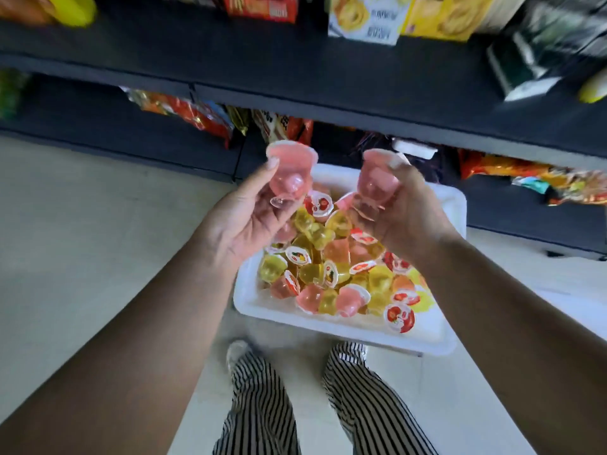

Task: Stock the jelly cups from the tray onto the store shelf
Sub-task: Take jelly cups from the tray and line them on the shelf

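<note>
Above the far end of the tray, both hands are raised with one pink jelly cup apiece. The left hand (244, 221) pinches its pink cup (289, 174) between thumb and curled fingers, lid end tilted up and away toward the shelving. The right hand (405, 213) holds the second pink cup (377, 182) the same way, fingers wrapped round the body, thumb near the rim. The two cups are near each other but apart, and neither touches the shelf.

Below them the white tray (437, 336) sits on the pale floor (82, 241), just beyond the person's striped trousers (262, 399). It holds a loose heap of jelly cups (331, 267), yellow and pink, some on their sides with fruit-printed lids showing; by the look of the pile, most of the stock is not yet shelved.

Farther off runs the dark store shelf (295, 70), its upper board carrying boxes (364, 18) along the far edge with bare board nearer; the lower tier holds snack packets (187, 110). The view is motion-blurred there, so labels cannot be read.

I judge this to be the carry step: a pair picked, headed for the shelf. The next move calls for reaching forward and up to the bare stretch of the upper board, turning each cup so it can stand steadily, and letting go only when it rests flat. The cups are small and slick, so a light, even pinch seems wise.
</note>
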The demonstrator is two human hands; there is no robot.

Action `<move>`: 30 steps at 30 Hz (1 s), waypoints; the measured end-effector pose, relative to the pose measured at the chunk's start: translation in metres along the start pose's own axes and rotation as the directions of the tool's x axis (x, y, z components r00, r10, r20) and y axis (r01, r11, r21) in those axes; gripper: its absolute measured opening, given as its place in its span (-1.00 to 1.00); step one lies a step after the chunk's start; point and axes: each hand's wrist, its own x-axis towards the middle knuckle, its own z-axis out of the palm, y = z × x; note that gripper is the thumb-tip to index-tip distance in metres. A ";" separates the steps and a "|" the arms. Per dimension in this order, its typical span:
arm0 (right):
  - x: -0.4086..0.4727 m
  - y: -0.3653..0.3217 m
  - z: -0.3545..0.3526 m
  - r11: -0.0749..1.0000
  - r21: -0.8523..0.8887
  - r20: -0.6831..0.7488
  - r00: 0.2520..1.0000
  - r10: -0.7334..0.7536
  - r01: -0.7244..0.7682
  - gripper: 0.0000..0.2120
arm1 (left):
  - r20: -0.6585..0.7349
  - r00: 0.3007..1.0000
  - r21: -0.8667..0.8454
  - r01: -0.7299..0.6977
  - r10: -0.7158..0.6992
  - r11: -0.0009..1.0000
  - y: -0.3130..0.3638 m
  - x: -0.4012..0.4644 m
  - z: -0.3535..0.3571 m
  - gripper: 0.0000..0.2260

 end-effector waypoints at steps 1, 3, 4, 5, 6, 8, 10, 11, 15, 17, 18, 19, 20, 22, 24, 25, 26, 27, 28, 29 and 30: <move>-0.011 -0.014 0.015 0.999 0.021 0.025 0.999 -0.045 0.044 -0.88 | 0.041 0.999 0.023 -0.032 0.031 0.999 0.013 -0.012 0.013 -0.36; -0.036 -0.039 0.044 0.991 -0.014 0.092 0.987 -0.128 0.130 -0.91 | 0.106 0.990 0.104 -0.104 0.093 0.989 0.038 -0.040 0.042 -0.50; -0.050 -0.052 0.059 0.982 -0.075 0.112 0.980 -0.163 0.171 -0.89 | 0.130 0.984 0.151 -0.144 0.125 0.978 0.050 -0.056 0.059 -0.61; -0.062 -0.062 0.072 0.968 -0.139 0.126 0.973 -0.194 0.211 -0.87 | 0.141 0.978 0.187 -0.178 0.153 0.966 0.060 -0.070 0.071 -0.72; -0.077 -0.073 0.086 0.947 -0.188 0.143 0.961 -0.237 0.261 -0.87 | 0.162 0.970 0.217 -0.213 0.180 0.953 0.073 -0.087 0.084 -0.80; -0.107 -0.089 0.117 0.903 -0.235 0.199 0.927 -0.317 0.359 -0.90 | 0.226 0.947 0.295 -0.290 0.228 0.910 0.099 -0.122 0.103 -0.83; -0.137 -0.102 0.148 0.862 -0.248 0.247 0.889 -0.385 0.442 -0.91 | 0.287 0.917 0.366 -0.373 0.278 0.852 0.124 -0.157 0.117 -0.84; -0.154 -0.107 0.165 0.842 -0.246 0.257 0.870 -0.421 0.480 -0.88 | 0.321 0.900 0.396 -0.411 0.296 0.821 0.138 -0.177 0.123 -0.83; -0.217 -0.116 0.229 0.779 -0.215 0.280 0.802 -0.528 0.589 -0.81 | 0.414 0.833 0.447 -0.538 0.367 0.715 0.189 -0.252 0.137 -0.76; -0.246 -0.119 0.264 0.730 -0.208 0.301 0.753 -0.585 0.651 -0.81 | 0.453 0.789 0.429 -0.601 0.416 0.674 0.218 -0.290 0.143 -0.80; -0.258 -0.122 0.280 0.703 -0.207 0.305 0.728 -0.614 0.680 -0.81 | 0.475 0.764 0.418 -0.632 0.436 0.652 0.232 -0.308 0.146 -0.80; -0.271 -0.125 0.297 0.674 -0.209 0.307 0.702 -0.643 0.709 -0.83 | 0.500 0.738 0.411 -0.662 0.453 0.626 0.246 -0.323 0.149 -0.77; -0.280 -0.129 0.310 0.646 -0.214 0.306 0.679 -0.667 0.732 -0.86 | 0.514 0.720 0.407 -0.683 0.467 0.606 0.257 -0.336 0.152 -0.74; -0.297 -0.137 0.339 0.593 -0.217 0.313 0.630 -0.711 0.776 -0.92 | 0.530 0.685 0.387 -0.720 0.500 0.576 0.282 -0.359 0.159 -0.78; -0.307 -0.146 0.363 0.559 -0.209 0.315 0.596 -0.739 0.803 -0.93 | 0.536 0.654 0.362 -0.749 0.534 0.554 0.301 -0.373 0.168 -0.89; -0.309 -0.151 0.371 0.546 -0.211 0.317 0.585 -0.747 0.811 -0.93 | 0.535 0.644 0.353 -0.759 0.547 0.548 0.308 -0.376 0.172 -0.91; -0.309 -0.156 0.380 0.530 -0.218 0.320 0.573 -0.755 0.820 -0.93 | 0.535 0.635 0.343 -0.766 0.557 0.544 0.316 -0.377 0.176 -0.91; -0.308 -0.160 0.388 0.513 -0.227 0.322 0.561 -0.763 0.828 -0.93 | 0.534 0.630 0.338 -0.771 0.564 0.540 0.323 -0.376 0.180 -0.91; -0.304 -0.164 0.394 0.497 -0.236 0.322 0.549 -0.771 0.835 -0.94 | 0.532 0.628 0.337 -0.772 0.568 0.539 0.328 -0.373 0.183 -0.92; -0.299 -0.169 0.400 0.482 -0.240 0.322 0.538 -0.779 0.843 -0.94 | 0.532 0.626 0.335 -0.774 0.570 0.537 0.334 -0.367 0.186 -0.93; -0.293 -0.173 0.404 0.474 -0.237 0.323 0.529 -0.785 0.848 -0.93 | 0.536 0.622 0.329 -0.777 0.571 0.537 0.338 -0.362 0.189 -0.93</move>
